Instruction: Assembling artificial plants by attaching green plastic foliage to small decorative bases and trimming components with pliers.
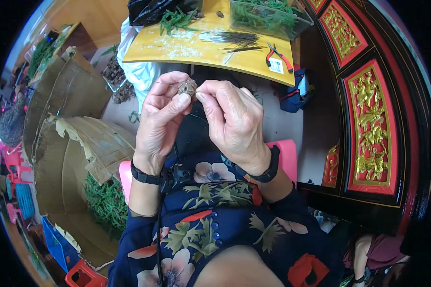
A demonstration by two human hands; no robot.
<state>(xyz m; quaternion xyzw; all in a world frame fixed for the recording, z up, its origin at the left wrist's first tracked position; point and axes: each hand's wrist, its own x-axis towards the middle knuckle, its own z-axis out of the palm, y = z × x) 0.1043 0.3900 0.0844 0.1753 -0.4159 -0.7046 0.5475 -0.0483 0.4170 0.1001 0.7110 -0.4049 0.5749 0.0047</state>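
Note:
In front of my chest, my left hand (160,112) holds a small brown pine cone (187,88) between thumb and fingers. My right hand (237,117) is closed in a pinch right against the cone's right side. Whatever lies between its fingertips is too small to make out. A thin strand shows beside the left fingers. Beyond both hands, a bundle of thin dark wires (235,39) lies on the yellow table (187,53). Red-handled pliers (279,58) rest near the table's right corner.
Green artificial sprigs fill a clear plastic bin (268,21) on the table; a black bag (151,10) sits at its far left. Left of me stand an open cardboard box (57,167) with greenery (105,201) and a basket of pine cones (115,76). Carved red-and-gold panels (371,126) line the right.

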